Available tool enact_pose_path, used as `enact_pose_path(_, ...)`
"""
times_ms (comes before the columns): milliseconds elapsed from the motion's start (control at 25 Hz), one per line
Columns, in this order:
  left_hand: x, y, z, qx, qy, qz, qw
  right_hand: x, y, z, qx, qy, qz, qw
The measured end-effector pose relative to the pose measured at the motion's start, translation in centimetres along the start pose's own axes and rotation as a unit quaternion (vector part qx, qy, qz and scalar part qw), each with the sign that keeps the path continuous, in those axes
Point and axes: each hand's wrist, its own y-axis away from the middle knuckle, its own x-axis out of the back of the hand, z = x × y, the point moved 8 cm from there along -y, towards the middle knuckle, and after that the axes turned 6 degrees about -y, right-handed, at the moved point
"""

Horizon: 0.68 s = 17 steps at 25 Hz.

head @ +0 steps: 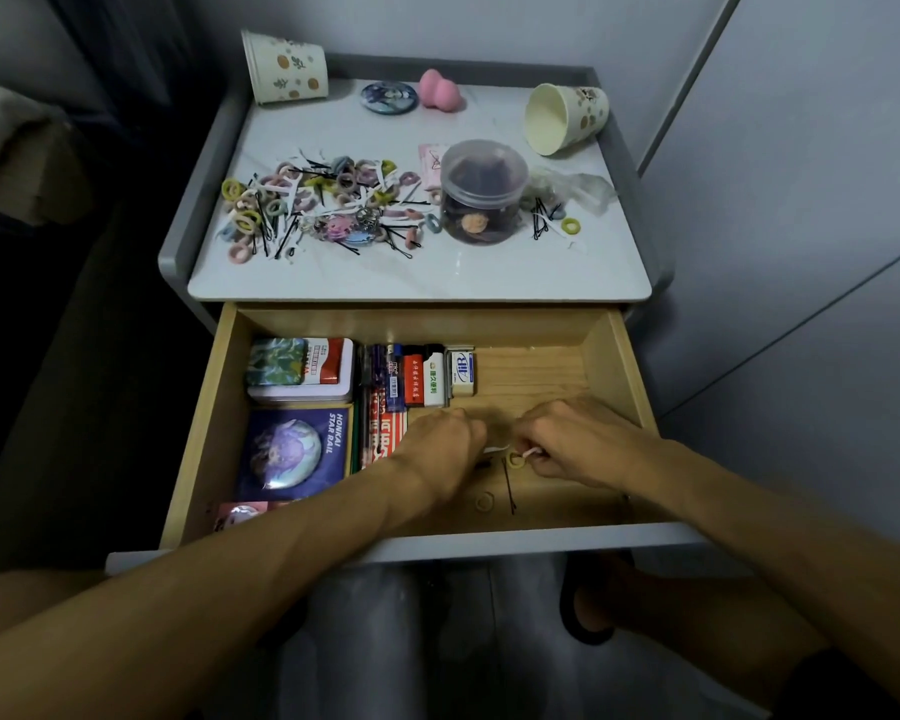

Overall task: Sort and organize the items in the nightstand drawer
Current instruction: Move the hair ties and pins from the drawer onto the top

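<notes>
R hand (578,444): in drawer (630,366), near-mid of floor; fingers curled, tips pinch small pink piece (533,452); yellow hair tie (515,460) touches fingertips.
L hand (440,449): just beside R hand, not touching it; fingers curled down to floor; white sliver (494,449) pokes out at fingertips, can't tell if gripped.
Drawer: pulled open, wood inside, grey front; right half mostly bare wood.
Loose nr front edge: pale hair tie (484,502) w/ black bobby pin (508,483) just beside, both below the hands.
Drawer left side: purple badge card (294,452) nr front-left, L forearm crosses its corner; red pack (385,433) btwn card & L hand, partly hidden.
Drawer back edge: white tin (302,374) in back-left corner, then pens (372,387), lighters (424,379), eraser (461,374) side by side.
Nightstand top (422,283): heap of hair ties & pins (323,205) on left half; clear lidded jar (481,192) mid-right, dark stuff inside; plastic bag (578,187) & a few pins just right of jar.
Far edge: paper cup (284,67) at far-left corner; round badge (390,97) & pink sponge (440,88) mid; 2nd paper cup (565,116) on its side at far-right corner.
</notes>
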Motion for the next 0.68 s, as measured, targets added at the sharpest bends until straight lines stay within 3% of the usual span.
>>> enact_pose_path(280, 0.7, -1.1, -2.6, 0.031, 0.024, 0.025, 0.999, -0.6, -1.0, -0.8, 0.042, -0.025, 0.014, 0.999)
enact_pose_path(480, -0.3, -2.0, -1.7, -0.002, 0.04, 0.008, 0.999, -0.8, -1.1, -0.6, 0.04, -0.069, 0.001, 0.997)
enact_pose_path(680, -0.2, -2.4, -1.6, -0.011, 0.047, -0.001, 0.999, -1.2, -1.5, -1.5, 0.074, -0.033, -0.023, 0.996)
